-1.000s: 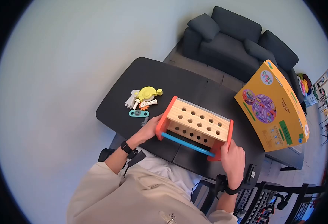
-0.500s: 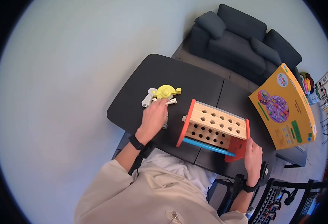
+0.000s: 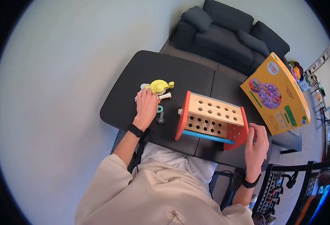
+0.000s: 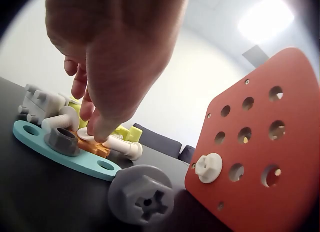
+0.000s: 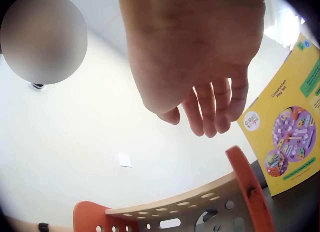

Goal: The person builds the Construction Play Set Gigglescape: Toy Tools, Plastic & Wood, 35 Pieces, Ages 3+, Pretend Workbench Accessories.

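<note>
The left hand (image 3: 147, 107) reaches down into a cluster of toy parts; in the left wrist view its fingertips touch a white round piece (image 4: 86, 135) above an orange part (image 4: 95, 146). Around it lie a teal strip (image 4: 65, 159) with a grey nut (image 4: 62, 141), a white bolt (image 4: 120, 146) and a yellow toy (image 3: 159, 86). A grey bolt (image 3: 160, 118) lies nearer the person. The wooden toolbox (image 3: 213, 122), with red ends and a blue bar, stands to the right, a white bolt head (image 4: 208, 168) on its left end. The right hand (image 3: 256, 148) hovers beside the right end, fingers loosely bent, holding nothing.
A yellow box (image 3: 275, 93) stands at the table's right side, beyond the toolbox. The dark table's (image 3: 183, 71) near edge runs in front of the person. A grey sofa (image 3: 225, 41) is behind, and a rack (image 3: 273, 191) stands at the lower right.
The left hand has left the toolbox's left end and moved into the toy parts. The right hand has let go of the right end and drawn slightly away.
</note>
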Action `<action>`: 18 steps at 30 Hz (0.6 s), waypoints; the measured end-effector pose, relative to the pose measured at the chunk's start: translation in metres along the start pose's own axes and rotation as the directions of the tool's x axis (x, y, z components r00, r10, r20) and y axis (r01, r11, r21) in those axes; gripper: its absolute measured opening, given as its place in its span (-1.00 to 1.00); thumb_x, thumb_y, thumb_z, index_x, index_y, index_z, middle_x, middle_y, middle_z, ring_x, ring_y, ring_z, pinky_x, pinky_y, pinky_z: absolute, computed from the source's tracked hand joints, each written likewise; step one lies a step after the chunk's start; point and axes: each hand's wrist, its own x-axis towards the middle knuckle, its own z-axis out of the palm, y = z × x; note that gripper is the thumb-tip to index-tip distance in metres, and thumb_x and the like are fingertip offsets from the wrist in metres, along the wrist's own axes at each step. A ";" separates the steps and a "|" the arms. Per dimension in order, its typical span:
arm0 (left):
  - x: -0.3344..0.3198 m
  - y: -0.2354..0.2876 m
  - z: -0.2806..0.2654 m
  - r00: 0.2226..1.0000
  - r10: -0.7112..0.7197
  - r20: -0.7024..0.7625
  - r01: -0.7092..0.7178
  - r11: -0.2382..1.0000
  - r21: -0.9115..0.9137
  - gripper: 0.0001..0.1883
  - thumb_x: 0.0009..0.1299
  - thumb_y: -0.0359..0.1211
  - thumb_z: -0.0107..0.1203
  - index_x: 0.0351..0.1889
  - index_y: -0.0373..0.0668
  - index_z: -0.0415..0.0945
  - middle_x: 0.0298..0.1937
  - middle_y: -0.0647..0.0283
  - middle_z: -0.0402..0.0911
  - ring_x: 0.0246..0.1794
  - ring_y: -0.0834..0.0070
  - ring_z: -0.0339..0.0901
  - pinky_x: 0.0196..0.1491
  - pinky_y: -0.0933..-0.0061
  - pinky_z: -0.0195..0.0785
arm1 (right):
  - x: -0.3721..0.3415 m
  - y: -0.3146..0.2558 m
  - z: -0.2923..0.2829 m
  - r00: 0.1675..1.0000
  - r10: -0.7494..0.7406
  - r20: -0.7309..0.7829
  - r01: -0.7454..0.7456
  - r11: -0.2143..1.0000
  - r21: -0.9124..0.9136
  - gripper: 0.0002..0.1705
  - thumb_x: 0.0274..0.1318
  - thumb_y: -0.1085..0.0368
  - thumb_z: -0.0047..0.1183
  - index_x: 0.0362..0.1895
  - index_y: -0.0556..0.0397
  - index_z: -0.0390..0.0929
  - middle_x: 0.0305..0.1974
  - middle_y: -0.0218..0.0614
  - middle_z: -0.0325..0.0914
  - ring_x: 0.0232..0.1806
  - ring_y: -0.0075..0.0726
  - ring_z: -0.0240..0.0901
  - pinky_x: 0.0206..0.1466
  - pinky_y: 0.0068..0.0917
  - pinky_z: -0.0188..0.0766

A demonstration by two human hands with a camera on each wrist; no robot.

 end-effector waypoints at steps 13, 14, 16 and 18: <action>-0.015 0.035 -0.085 0.979 -0.029 -0.200 -0.071 0.877 -0.476 -0.94 0.33 -0.47 0.28 -0.31 -0.18 0.61 -0.17 0.16 0.62 -0.08 0.19 0.57 -0.01 0.18 0.41 | -0.053 -0.034 0.012 0.918 -0.116 0.378 0.012 0.964 0.266 -0.86 0.37 0.31 0.22 -0.12 0.09 0.72 -0.23 -0.20 0.74 -0.24 -0.01 0.68 -0.16 -0.18 0.61; -0.024 0.044 -0.099 0.979 -0.024 -0.204 -0.078 0.875 -0.477 -0.94 0.33 -0.47 0.28 -0.31 -0.18 0.61 -0.17 0.16 0.62 -0.08 0.19 0.57 -0.01 0.18 0.41 | -0.055 -0.037 0.014 0.907 -0.139 0.397 0.008 0.950 0.313 -0.85 0.37 0.29 0.23 -0.11 0.09 0.73 -0.22 -0.20 0.75 -0.22 -0.01 0.69 -0.15 -0.17 0.61; -0.045 0.064 -0.122 0.981 -0.024 -0.192 -0.123 0.685 -0.718 -0.83 0.28 -0.57 0.30 -0.25 -0.22 0.54 -0.17 0.20 0.63 -0.14 0.16 0.60 -0.03 0.20 0.47 | -0.056 -0.045 0.017 0.891 -0.165 0.422 0.018 0.943 0.332 -0.77 0.41 0.24 0.21 0.00 0.10 0.71 -0.22 -0.18 0.74 -0.18 -0.01 0.72 -0.12 -0.17 0.62; -0.061 0.082 -0.141 0.913 0.097 -0.397 -0.354 0.671 -0.652 -0.75 0.18 -0.64 0.33 -0.26 -0.20 0.53 -0.16 0.20 0.65 -0.20 0.16 0.61 -0.08 0.23 0.49 | -0.053 -0.056 0.019 0.789 -0.150 0.595 -0.189 0.863 0.468 -0.66 0.45 0.19 0.19 0.15 0.12 0.65 -0.20 -0.17 0.75 -0.17 0.00 0.72 -0.09 -0.19 0.62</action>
